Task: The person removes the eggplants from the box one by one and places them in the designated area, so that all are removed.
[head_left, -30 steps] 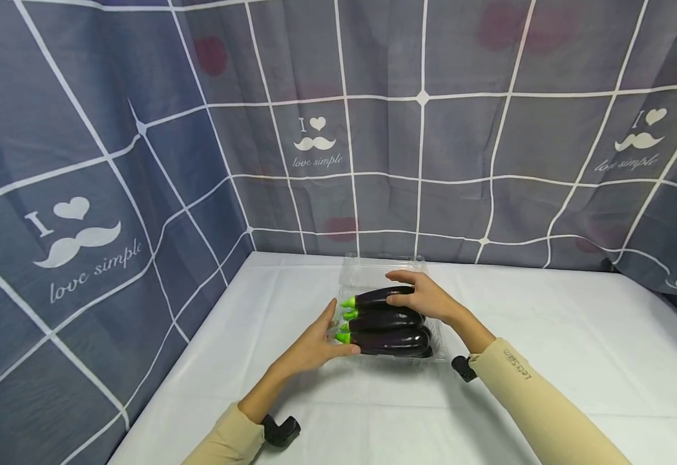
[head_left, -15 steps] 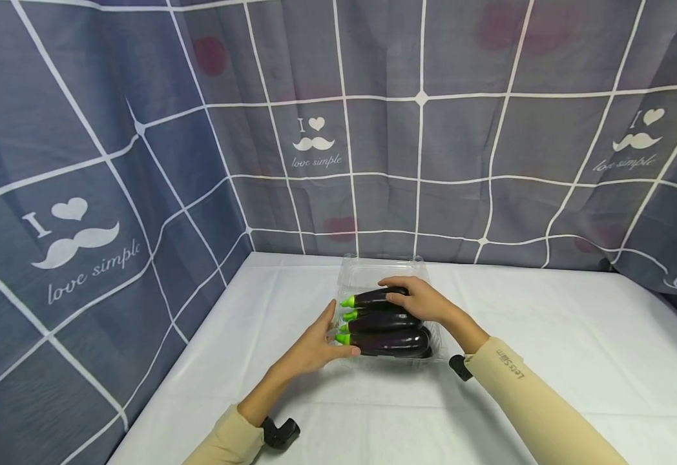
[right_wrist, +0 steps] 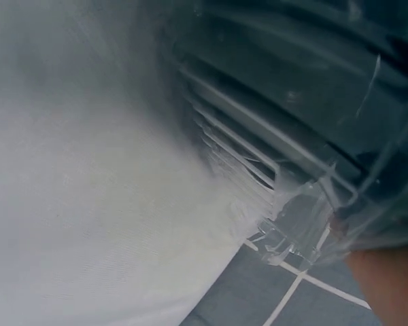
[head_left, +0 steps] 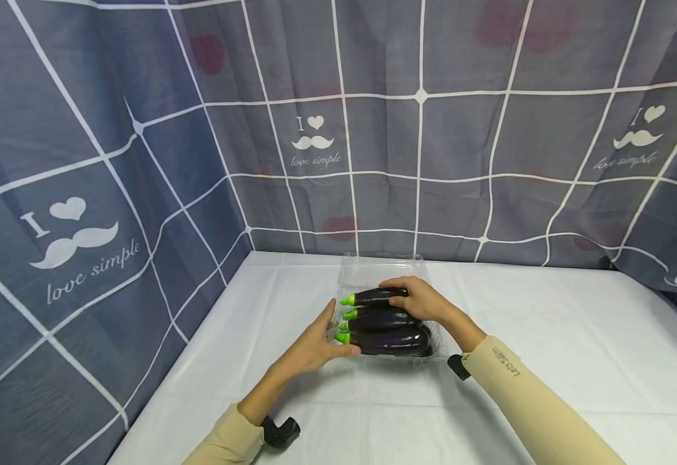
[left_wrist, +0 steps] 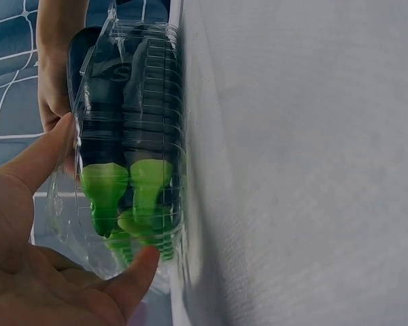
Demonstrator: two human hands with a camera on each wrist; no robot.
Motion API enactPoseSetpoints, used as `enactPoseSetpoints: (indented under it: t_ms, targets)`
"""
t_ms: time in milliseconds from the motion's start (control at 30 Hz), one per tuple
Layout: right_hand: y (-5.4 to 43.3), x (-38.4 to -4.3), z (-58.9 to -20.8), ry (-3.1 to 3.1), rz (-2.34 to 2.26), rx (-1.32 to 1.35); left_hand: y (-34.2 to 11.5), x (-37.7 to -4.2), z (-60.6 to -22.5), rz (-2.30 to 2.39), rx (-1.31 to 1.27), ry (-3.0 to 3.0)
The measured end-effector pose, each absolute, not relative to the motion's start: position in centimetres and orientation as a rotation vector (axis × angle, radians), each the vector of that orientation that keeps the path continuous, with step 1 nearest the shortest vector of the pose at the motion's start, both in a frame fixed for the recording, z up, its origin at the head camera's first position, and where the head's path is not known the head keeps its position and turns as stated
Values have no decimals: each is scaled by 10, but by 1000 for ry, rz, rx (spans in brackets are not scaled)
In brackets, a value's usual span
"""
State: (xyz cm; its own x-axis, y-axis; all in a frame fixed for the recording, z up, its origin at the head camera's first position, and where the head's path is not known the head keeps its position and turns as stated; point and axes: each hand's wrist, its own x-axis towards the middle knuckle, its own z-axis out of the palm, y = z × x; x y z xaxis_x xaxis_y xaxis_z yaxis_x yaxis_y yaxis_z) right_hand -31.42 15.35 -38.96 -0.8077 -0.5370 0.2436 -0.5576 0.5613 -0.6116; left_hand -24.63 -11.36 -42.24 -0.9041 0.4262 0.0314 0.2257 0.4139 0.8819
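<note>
Several dark purple eggplants (head_left: 389, 341) with bright green stem ends lie side by side in a clear plastic clamshell box (head_left: 438, 345), stems pointing left. My right hand (head_left: 422, 301) holds the right end of the rearmost eggplant (head_left: 370, 297), thumb on the near side and fingers over the far side. At the box's left end, my left hand (head_left: 314, 343) touches it with thumb and index finger spread and fairly straight. Through the ribbed wall (left_wrist: 162, 88), the left wrist view shows green stems (left_wrist: 149, 187). Clear plastic and dark eggplants (right_wrist: 292, 88) fill much of the right wrist view, hiding most of that hand.
The transparent lid (head_left: 367, 272) lies folded back behind the box. A white cloth (head_left: 548, 336) covers the table. Grey-blue checked curtains (head_left: 385, 129) hang along its back and left sides. Black straps or mounts (head_left: 281, 433) sit at both wrists.
Over the last second my right hand has shifted slightly left and settled lower over the rearmost eggplant, which has slid a little left. My left hand stays in place at the box.
</note>
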Motion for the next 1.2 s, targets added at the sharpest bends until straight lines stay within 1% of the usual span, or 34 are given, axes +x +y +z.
enactPoseSetpoints:
  t_ms: [567, 1067, 1200]
  targets:
    - [158, -310, -388, -2610, 1089, 931, -113, -247, -422, 1451, 563, 2512]
    - [171, -303, -383, -2614, 1190, 852, -113, -248, -422, 1467, 569, 2491]
    - [176, -301, -378, -2600, 1227, 795, -113, -248, -422, 1463, 564, 2493]
